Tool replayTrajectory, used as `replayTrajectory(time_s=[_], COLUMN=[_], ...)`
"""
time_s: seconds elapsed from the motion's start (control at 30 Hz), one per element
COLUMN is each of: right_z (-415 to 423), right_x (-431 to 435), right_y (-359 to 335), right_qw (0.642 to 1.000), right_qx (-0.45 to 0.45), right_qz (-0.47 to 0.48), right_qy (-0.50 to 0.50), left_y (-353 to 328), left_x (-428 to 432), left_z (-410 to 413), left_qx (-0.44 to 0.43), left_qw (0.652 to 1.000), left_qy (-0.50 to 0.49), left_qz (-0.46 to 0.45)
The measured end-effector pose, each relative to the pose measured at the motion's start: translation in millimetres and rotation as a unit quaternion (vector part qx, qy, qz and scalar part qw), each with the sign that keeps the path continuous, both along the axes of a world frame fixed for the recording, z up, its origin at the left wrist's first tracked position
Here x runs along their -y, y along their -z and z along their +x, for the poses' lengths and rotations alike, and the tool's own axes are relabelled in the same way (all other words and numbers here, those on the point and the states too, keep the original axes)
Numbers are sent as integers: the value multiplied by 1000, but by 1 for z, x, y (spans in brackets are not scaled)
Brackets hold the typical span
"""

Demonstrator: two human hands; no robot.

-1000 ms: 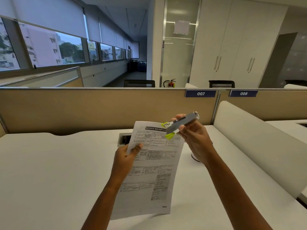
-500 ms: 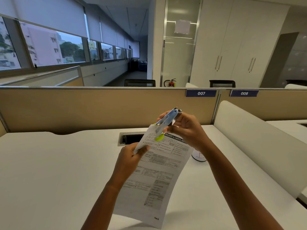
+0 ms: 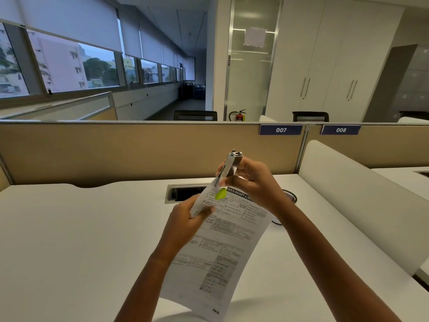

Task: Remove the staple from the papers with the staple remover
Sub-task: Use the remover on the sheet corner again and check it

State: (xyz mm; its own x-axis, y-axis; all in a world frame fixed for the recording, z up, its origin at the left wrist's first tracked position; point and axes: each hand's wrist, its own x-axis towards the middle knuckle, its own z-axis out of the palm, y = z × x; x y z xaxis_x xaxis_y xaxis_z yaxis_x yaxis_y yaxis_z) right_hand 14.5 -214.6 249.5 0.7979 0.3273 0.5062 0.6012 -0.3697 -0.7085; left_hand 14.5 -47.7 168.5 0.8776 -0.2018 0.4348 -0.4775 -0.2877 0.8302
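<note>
My left hand (image 3: 188, 223) pinches the upper left edge of the printed papers (image 3: 218, 249), holding them up above the white desk (image 3: 69, 240), tilted to the right. My right hand (image 3: 251, 182) grips a slim grey staple remover (image 3: 228, 167) with a lime-green tip (image 3: 220, 194). The tool points steeply down, its green tip resting on the top left corner of the papers, close to my left thumb. The staple itself is too small to see.
A cable slot (image 3: 183, 192) is cut into the desk behind the papers. A black mesh cup (image 3: 290, 197) stands behind my right wrist. A tan partition (image 3: 139, 149) closes the back, and a white curved divider (image 3: 352, 194) the right side.
The staple remover has swung from nearly level to steeply upright, its green tip coming down onto the papers' top corner. The papers have tilted further to the right.
</note>
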Motion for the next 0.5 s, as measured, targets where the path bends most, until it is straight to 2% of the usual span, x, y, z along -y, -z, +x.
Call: replayTrajectory(time_s=[0.13,0.37,0.5], right_z=[1,-2,-1], right_x=[-5,-14,-22], right_y=[6,13,15], right_qw=[1000,999,998], right_qx=[8,32,50], right_qz=[-3,22,39], right_qy=[9,19,22], left_y=[-14,-14,-8], left_x=[8,16,23], left_z=[-4,-3,-4], left_qx=[53,180,191], left_qw=[998,980,972], left_qy=[11,-84,-134], left_qz=[-32,-17,-40])
